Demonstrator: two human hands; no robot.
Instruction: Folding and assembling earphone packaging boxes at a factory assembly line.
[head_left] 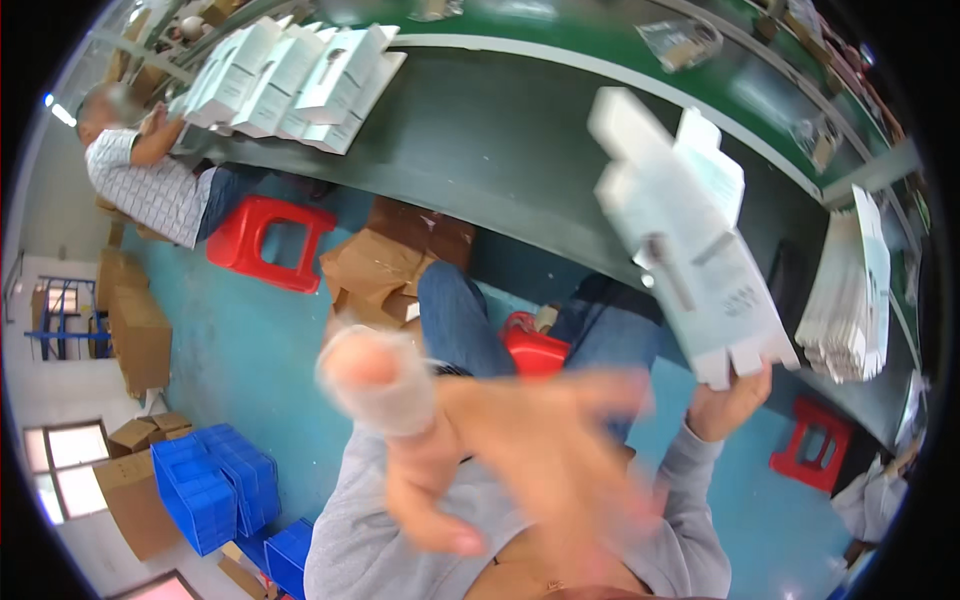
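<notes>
My right hand (732,402) grips the lower end of a flat, unfolded white carton (690,250), which is tilted up over the right part of the dark table. Printing and a small product picture show on the carton's face, and its flaps stick out at both ends. A second pale panel (712,165) shows behind its upper end; whether it belongs to the same carton I cannot tell. Close up and blurred, my left hand (520,440) is raised with its fingers apart and nothing in it. A white wrapping (385,380) covers one of its fingers.
Several white boxes (335,75) stand on the dark table (480,120) at the far left. A stack of flat cartons (845,290) lies at its right end. A person (150,170) sits at far left, near a red stool (265,240). Blue crates (215,485) stand lower left.
</notes>
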